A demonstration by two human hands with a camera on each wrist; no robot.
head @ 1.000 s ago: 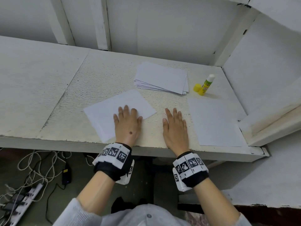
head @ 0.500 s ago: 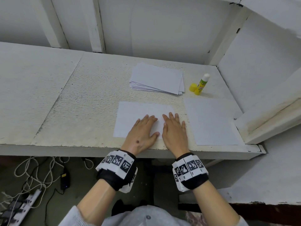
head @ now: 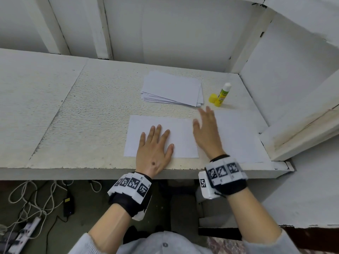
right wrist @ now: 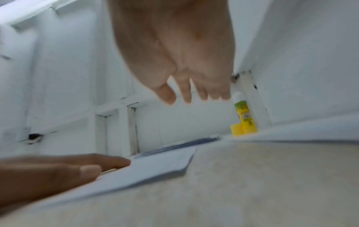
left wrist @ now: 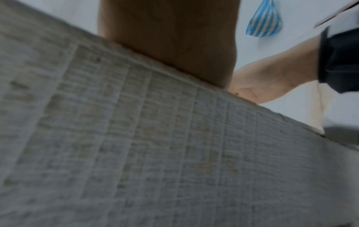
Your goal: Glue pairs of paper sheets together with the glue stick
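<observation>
A white sheet [head: 176,131] lies square near the shelf's front edge, and my left hand [head: 156,143] rests flat on it with straight fingers. My right hand [head: 206,125] is lifted off the surface, open and blurred, over the gap between that sheet and a second sheet [head: 238,136] to the right. The uncapped glue stick [head: 222,95] stands upright at the back right with its yellow cap [head: 212,98] beside it. In the right wrist view the glue stick [right wrist: 243,116] stands beyond my spread fingertips [right wrist: 186,95]. A stack of sheets [head: 173,88] lies behind.
A white wall and a slanted board [head: 300,129] close off the right side of the shelf [head: 73,110]. Cables and a power strip [head: 23,233] lie on the floor below left. A striped blue bag [left wrist: 264,21] hangs in the left wrist view.
My left hand slid the sheet from the left to the middle and squared it. My right hand has lifted off the shelf and moved forward and right, toward the glue stick.
</observation>
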